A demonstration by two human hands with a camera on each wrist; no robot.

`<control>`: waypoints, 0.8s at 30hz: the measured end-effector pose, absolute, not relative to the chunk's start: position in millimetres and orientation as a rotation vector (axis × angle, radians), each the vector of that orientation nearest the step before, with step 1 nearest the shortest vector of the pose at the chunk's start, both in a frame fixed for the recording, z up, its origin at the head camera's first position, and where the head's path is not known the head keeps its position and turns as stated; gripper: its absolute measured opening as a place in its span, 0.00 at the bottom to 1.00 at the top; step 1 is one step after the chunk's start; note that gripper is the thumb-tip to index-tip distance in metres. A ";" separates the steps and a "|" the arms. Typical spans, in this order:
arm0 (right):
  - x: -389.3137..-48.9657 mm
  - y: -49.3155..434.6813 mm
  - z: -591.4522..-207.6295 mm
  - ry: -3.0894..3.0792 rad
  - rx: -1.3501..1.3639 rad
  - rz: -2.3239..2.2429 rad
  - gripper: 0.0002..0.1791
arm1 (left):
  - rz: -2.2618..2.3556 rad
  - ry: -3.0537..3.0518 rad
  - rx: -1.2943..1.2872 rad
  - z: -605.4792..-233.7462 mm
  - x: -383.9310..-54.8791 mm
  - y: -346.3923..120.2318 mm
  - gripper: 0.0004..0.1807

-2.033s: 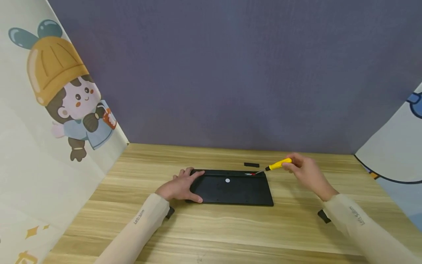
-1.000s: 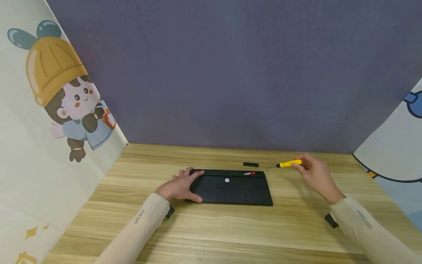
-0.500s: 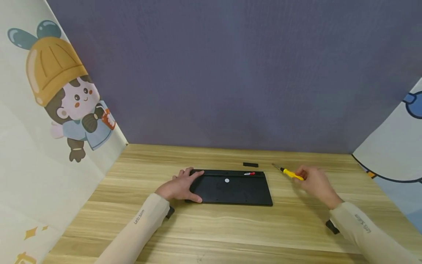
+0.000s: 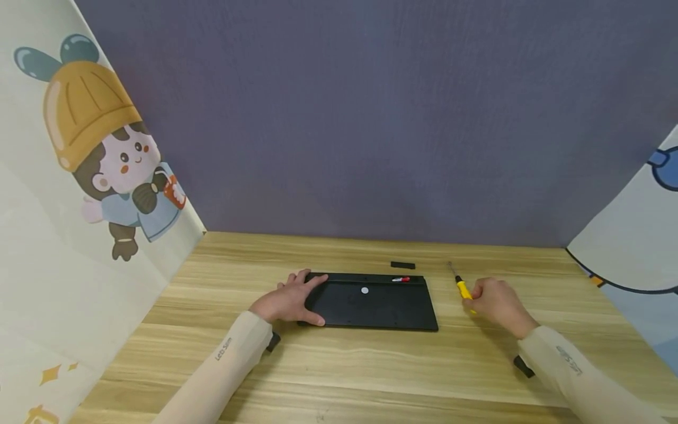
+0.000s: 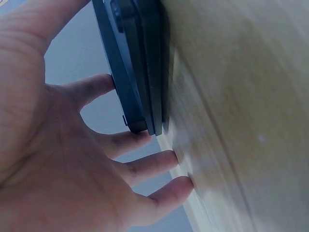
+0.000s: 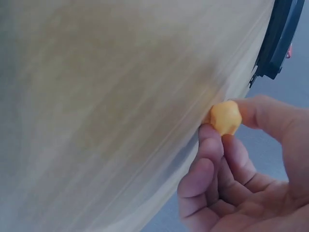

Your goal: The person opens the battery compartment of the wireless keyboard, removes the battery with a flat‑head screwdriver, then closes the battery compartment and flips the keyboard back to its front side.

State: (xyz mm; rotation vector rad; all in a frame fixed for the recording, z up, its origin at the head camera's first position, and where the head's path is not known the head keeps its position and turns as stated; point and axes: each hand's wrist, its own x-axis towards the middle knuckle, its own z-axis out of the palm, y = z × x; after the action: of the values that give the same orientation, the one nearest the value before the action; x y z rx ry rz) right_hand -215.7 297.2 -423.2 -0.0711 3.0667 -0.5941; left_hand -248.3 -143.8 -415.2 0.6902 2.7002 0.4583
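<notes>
A black keyboard (image 4: 378, 306) lies face down on the table, its long battery slot along the far edge uncovered. In that slot sits a small red and white battery (image 4: 401, 280). My left hand (image 4: 288, 300) rests on the keyboard's left end, fingers spread; in the left wrist view two fingertips touch its edge and the others reach the table. To the right, my right hand (image 4: 498, 303) pinches the yellow handle of a screwdriver (image 4: 463, 288) low over or on the table, its shaft pointing away. The handle's end (image 6: 226, 117) shows between thumb and fingers in the right wrist view.
Behind the keyboard lies a small black cover strip (image 4: 402, 265). The wooden table (image 4: 339, 371) meets a dark grey-purple panel (image 4: 339, 147) at the back. A wall with a cartoon figure (image 4: 111, 159) stands on the left.
My right hand has drawn the screwdriver away from the battery slot to the right, turned it to point away and lowered it toward the table. The left hand and keyboard stay put.
</notes>
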 end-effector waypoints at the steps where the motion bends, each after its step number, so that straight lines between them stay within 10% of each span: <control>1: -215.7 296.9 -423.2 3.058 -0.066 -0.590 0.14 | 0.462 2.700 0.690 -415.1 -248.0 -143.7 0.53; 24: -213.4 305.5 -417.4 3.038 -0.031 -0.670 0.19 | 0.473 2.702 0.682 -415.6 -248.3 -144.9 0.53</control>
State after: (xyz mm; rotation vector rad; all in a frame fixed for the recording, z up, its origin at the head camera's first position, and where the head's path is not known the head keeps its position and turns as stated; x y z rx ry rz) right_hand -213.4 305.5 -417.4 -0.0313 3.0384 -0.6705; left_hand -248.3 -144.9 -415.6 0.6816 2.7019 0.4733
